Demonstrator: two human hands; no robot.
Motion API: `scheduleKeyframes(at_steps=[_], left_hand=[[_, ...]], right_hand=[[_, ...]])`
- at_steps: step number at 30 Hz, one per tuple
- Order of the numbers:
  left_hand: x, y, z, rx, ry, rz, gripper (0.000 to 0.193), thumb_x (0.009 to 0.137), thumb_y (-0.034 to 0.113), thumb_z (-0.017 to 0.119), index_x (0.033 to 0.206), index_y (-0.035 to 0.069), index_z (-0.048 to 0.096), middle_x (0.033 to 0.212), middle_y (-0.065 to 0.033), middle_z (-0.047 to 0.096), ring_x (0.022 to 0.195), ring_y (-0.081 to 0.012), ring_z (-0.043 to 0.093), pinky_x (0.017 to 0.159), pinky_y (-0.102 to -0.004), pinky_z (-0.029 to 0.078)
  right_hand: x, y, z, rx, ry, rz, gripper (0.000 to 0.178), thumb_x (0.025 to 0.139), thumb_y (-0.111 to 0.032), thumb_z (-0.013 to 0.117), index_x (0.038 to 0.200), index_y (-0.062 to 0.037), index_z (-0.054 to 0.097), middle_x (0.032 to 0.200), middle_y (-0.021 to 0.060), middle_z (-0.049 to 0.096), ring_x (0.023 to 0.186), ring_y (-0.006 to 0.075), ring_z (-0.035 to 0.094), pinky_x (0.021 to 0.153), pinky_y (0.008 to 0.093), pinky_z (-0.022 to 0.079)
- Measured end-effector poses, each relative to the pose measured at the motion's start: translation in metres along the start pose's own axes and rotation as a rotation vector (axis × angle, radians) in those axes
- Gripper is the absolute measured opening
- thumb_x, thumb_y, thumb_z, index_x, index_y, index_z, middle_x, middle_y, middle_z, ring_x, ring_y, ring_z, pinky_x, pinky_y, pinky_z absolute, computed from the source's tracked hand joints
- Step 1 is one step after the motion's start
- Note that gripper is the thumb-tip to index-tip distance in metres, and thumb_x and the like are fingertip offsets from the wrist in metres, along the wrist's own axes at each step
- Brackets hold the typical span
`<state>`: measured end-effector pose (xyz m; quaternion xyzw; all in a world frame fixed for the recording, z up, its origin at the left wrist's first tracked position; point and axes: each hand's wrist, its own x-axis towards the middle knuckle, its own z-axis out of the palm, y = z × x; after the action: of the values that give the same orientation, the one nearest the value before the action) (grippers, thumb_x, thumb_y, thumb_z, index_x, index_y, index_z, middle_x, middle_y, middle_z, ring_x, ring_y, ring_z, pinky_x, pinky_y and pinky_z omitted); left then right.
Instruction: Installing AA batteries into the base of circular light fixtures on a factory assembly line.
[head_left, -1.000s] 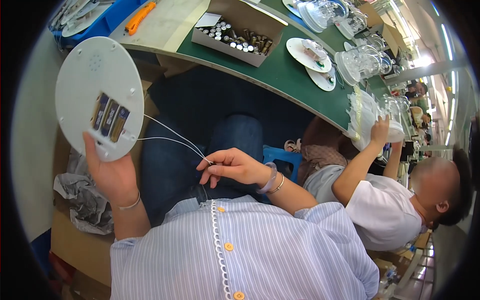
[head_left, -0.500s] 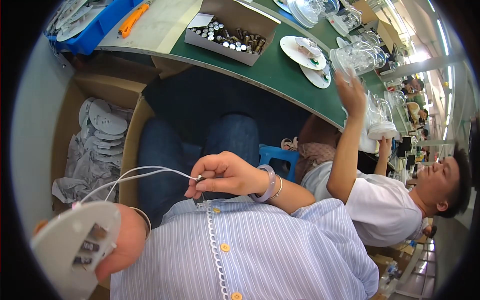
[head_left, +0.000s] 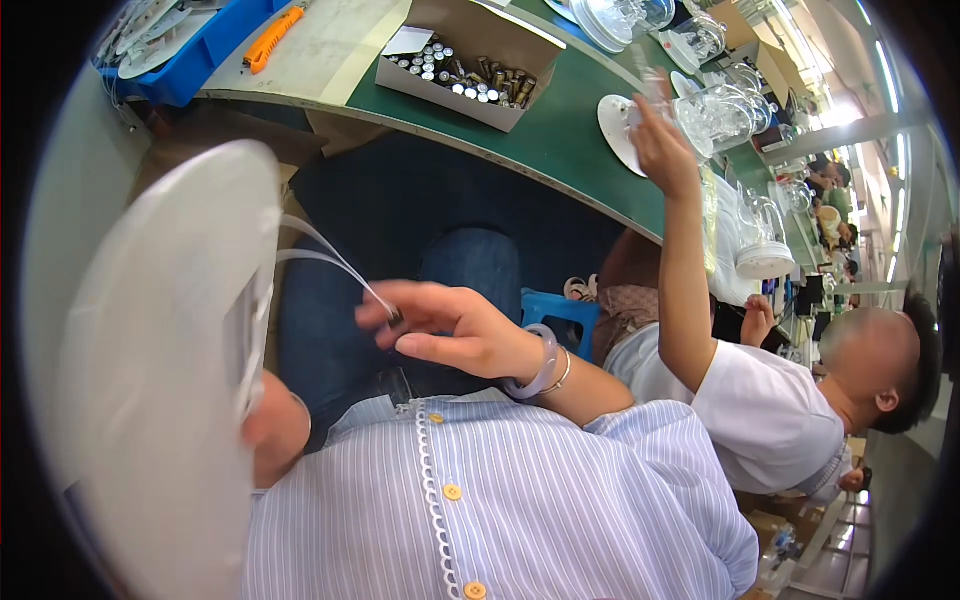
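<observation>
My left hand (head_left: 275, 430), partly hidden, grips a white round lamp base (head_left: 170, 330) by its edge. The base is tilted up close to the camera and blurred; its battery compartment shows only as a narrow slit. Two thin white wires (head_left: 325, 243) run from behind it toward my right hand (head_left: 455, 328). At their end is a small dark piece (head_left: 395, 318), right by the fingers. The thumb and fingers of that hand are apart, with no grip visible on the piece.
A box of batteries (head_left: 460, 85) stands on the green table (head_left: 540, 140), with an orange cutter (head_left: 270, 40) and blue bin (head_left: 180, 75) to its left. At the right, a co-worker's raised hand (head_left: 665, 150) is near clear domed lamps (head_left: 720, 115). A blue stool (head_left: 555, 308) stands below.
The lamp base has risen and turned, hiding its batteries and the carton behind. My right fingers have opened from their pinch at the wire end. The co-worker has lifted a part off the table.
</observation>
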<state>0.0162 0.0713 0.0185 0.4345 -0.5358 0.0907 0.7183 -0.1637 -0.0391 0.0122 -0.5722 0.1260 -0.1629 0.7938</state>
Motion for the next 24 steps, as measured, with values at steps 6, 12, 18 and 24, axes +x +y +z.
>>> scheduleKeyframes(at_steps=[6, 12, 18, 24], left_hand=[[-0.003, -0.023, 0.023, 0.411, -0.440, 0.355, 0.026, 0.076, 0.023, 0.057, 0.099, 0.027, 0.047, 0.100, -0.0124, 0.055, 0.092, -0.0241, 0.053, 0.100, -0.0490, 0.015], [-0.001, -0.020, 0.034, 0.466, -0.512, 0.345, 0.030, 0.075, 0.025, 0.058, 0.103, 0.032, 0.049, 0.102, -0.0050, 0.055, 0.095, -0.0194, 0.050, 0.100, -0.0477, 0.017], [-0.003, -0.028, 0.042, 0.360, -0.447, 0.437, 0.046, 0.075, 0.030, 0.058, 0.118, 0.030, 0.040, 0.123, -0.0149, 0.032, 0.111, -0.0329, 0.031, 0.098, -0.0530, 0.016], [0.010, -0.048, 0.025, 0.667, -0.283, -0.056, 0.072, 0.072, 0.009, 0.060, 0.128, 0.001, 0.015, 0.132, -0.0188, 0.020, 0.120, -0.0337, 0.024, 0.098, -0.0415, 0.018]], right_hand=[[-0.016, -0.006, -0.006, 0.185, 0.065, -0.125, 0.037, 0.085, -0.013, 0.044, 0.117, 0.0032, 0.039, 0.114, 0.0098, 0.048, 0.105, 0.0173, 0.045, 0.089, 0.0289, 0.035], [-0.027, -0.039, -0.009, 0.350, 0.077, -0.212, 0.039, 0.087, -0.024, 0.037, 0.110, 0.0067, 0.046, 0.107, 0.0147, 0.053, 0.096, 0.0202, 0.052, 0.083, 0.0292, 0.040], [-0.043, -0.061, -0.014, 0.181, 0.322, -0.175, 0.034, 0.083, -0.015, 0.043, 0.109, 0.0075, 0.045, 0.105, 0.0160, 0.053, 0.097, 0.0219, 0.052, 0.083, 0.0309, 0.040], [-0.031, -0.112, -0.048, 0.261, 0.720, -0.819, 0.038, 0.085, -0.019, 0.038, 0.114, 0.0053, 0.039, 0.106, 0.0146, 0.051, 0.095, 0.0224, 0.052, 0.081, 0.0349, 0.042]])
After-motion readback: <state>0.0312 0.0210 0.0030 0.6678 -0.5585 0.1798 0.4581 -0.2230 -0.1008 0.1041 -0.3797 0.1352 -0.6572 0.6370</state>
